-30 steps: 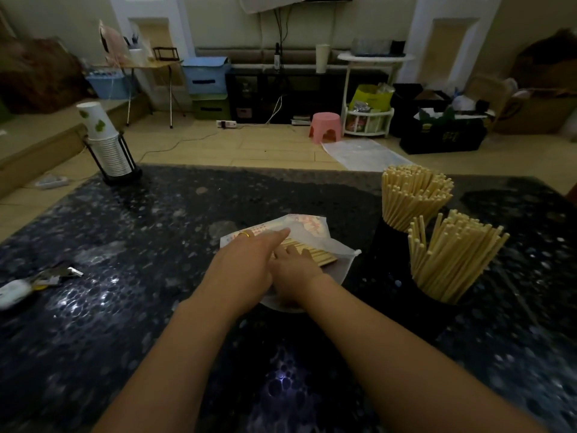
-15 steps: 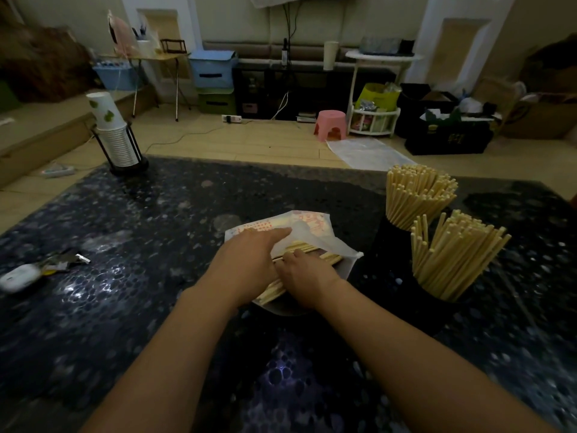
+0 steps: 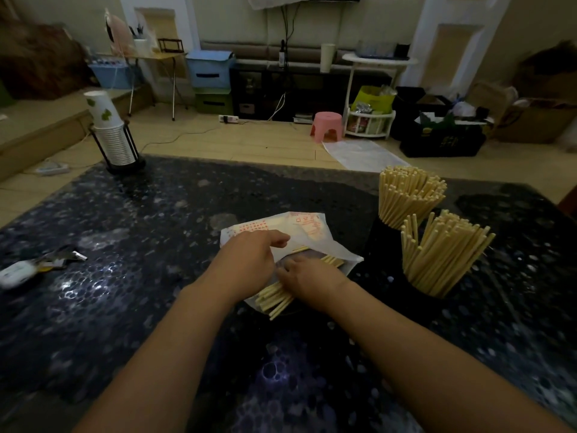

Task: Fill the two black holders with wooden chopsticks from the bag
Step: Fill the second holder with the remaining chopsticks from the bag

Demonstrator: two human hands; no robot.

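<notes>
Near the middle of the tabletop (image 3: 131, 307) lay the bag (image 3: 307, 232), the left hand (image 3: 249, 260) pressing it flat. The right hand (image 3: 307, 276) gripped the loose chopsticks (image 3: 274, 300) protruding from it. They appeared light, stiff and smooth, liable to scatter; a mid-length grasp would be advisable. Both holders (image 3: 379, 242) stood toward the right edge, well stocked.

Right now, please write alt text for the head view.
Two hands work at a plastic bag on a dark table: left hand presses it, right hand holds loose chopsticks. Two black holders stand right, already full.
</notes>
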